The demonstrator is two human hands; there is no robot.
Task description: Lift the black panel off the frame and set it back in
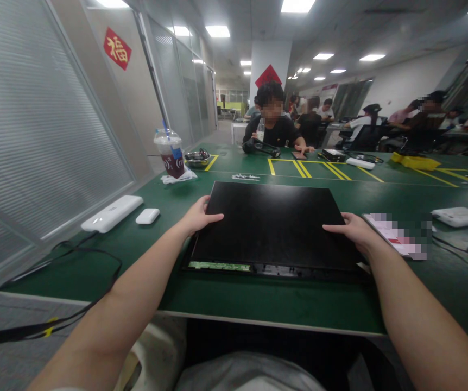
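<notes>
In front of me a flat black display panel (270, 228) lies over the green table. A narrow green circuit board (220, 266) shows along its near edge, on the left half. My left hand (198, 216) grips the panel's left side, thumb on top and fingers tucked under the edge. On the opposite side my right hand (354, 231) holds the panel the same way, its thumb resting on the dark surface. A small white tab (363, 267) sticks out at the near right corner. What lies beneath the panel is mostly hidden.
Left on the green table (169, 217) are a white power bank (112, 213), a white case (147, 216) and an iced drink cup (170, 155). Small parts (245, 177) lie behind the panel. At right rest a phone (397, 233) and a white device (461, 216). A person (272, 127) sits opposite.
</notes>
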